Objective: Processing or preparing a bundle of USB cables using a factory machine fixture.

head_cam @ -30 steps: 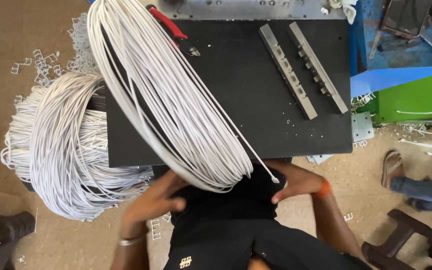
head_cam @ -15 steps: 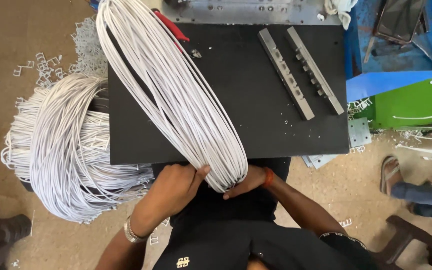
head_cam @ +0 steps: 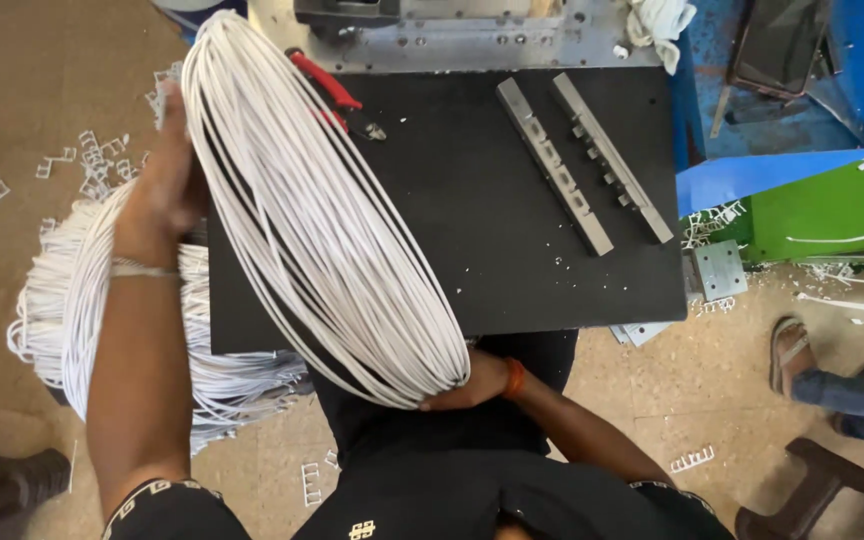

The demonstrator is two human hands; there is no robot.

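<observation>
Hands have shifted since the earlier head-camera pictures: half a second ago both met at the near end of the white wire coil (head_cam: 322, 215), and now the left hand (head_cam: 167, 185) has travelled up to the far left edge of the loop, fingers pressed flat along its outer strands. The right hand (head_cam: 472, 385) stays under the near end, fingers curled beneath the bundle and mostly hidden, so how tightly they close cannot be told. Judging by this spread grip, the coil is now held end to end, lying diagonally over the black tabletop (head_cam: 492, 240).

On that surface lie two grey metal bars (head_cam: 582, 165) at the far right and red-handled pliers (head_cam: 327, 85) partly under the coil. A second white wire coil (head_cam: 62, 310) rests on the brown floor (head_cam: 42, 80) to the left, among scattered white clips. Another person's sandalled foot (head_cam: 792, 355) shows at the right, beside a green and blue machine (head_cam: 822, 200).
</observation>
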